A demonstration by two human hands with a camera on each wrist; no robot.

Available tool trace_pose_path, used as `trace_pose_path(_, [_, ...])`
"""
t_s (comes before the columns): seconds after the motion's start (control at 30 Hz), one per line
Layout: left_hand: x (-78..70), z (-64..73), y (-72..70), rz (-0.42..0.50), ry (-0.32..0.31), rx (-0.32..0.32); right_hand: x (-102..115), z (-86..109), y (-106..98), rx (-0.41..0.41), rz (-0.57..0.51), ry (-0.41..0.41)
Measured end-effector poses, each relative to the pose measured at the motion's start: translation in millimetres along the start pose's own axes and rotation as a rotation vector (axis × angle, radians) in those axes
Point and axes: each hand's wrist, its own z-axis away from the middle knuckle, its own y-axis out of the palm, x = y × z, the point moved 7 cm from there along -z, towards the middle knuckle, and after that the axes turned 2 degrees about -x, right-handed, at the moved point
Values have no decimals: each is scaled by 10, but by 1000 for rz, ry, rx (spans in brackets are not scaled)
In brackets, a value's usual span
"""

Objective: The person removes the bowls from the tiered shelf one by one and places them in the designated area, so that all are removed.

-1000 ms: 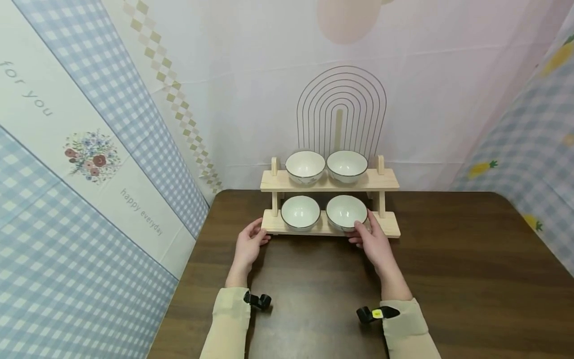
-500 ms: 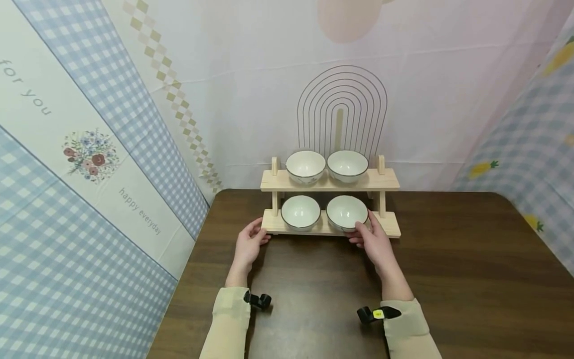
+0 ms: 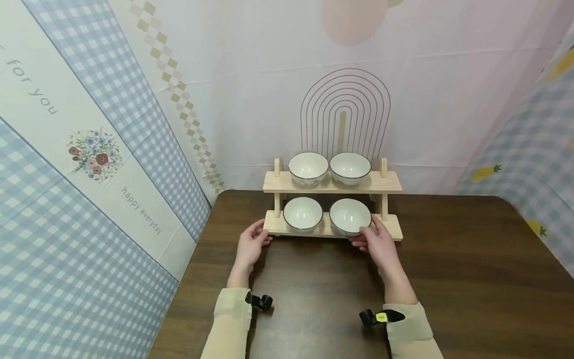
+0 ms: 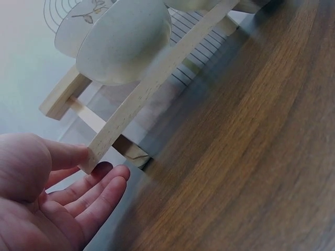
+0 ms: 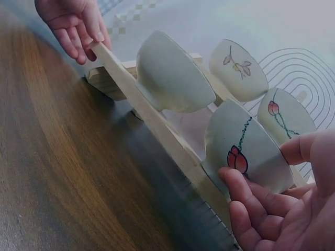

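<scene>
A two-tier wooden rack stands at the back of the table, with two white bowls on each shelf. My left hand pinches the left end of the lower shelf, thumb on top and fingers beneath. With my right hand I hold the lower right bowl by its right side, thumb at the rim and fingers against the outer wall. A red tulip shows on that bowl in the right wrist view. Beside it sits the lower left bowl, untouched.
Two more bowls, an upper left one and an upper right one, sit on the upper shelf. Behind the rack hangs a pale printed cloth. A blue checked cloth borders the brown wooden table on the left.
The lower right bowl has shifted slightly toward me with my right hand. My left hand keeps its hold on the shelf. The head view has moved a little.
</scene>
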Motion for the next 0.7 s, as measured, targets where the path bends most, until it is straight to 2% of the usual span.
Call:
trace_pose_path(0.17, [7, -16, 13, -8, -1, 12, -15, -18, -35, 10, -49, 10])
trace_pose_path(0.27, [-115, 53, 40, -19, 1, 21, 0, -16, -51, 32, -58, 1])
trace_pose_path(0.4, [-297, 159, 69, -29, -2, 21, 53, 24, -72, 59, -16, -19])
trace_pose_path(0.7, [-319, 194, 64, -32, -2, 16, 101, 108, -69, 188, 81, -29])
